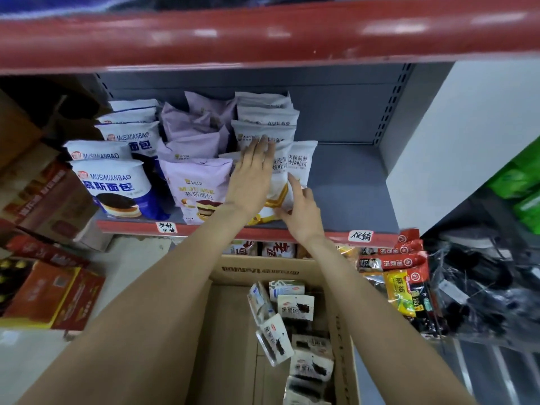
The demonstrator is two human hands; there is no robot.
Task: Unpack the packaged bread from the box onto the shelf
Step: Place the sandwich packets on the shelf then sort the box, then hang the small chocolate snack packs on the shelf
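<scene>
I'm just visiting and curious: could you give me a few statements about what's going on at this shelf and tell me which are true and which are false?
1. The left hand lies flat with straight fingers against the white bread packs. True.
2. The box is empty. False: several small packs still lie in it.
3. The right hand holds a pack lifted high above the shelf. False: it is down at the bottom edge of a white pack that stands on the shelf.
4. Purple packs stand to the left of the white ones. True.
5. The shelf is full all the way to its right end. False: the right part is bare grey.
</scene>
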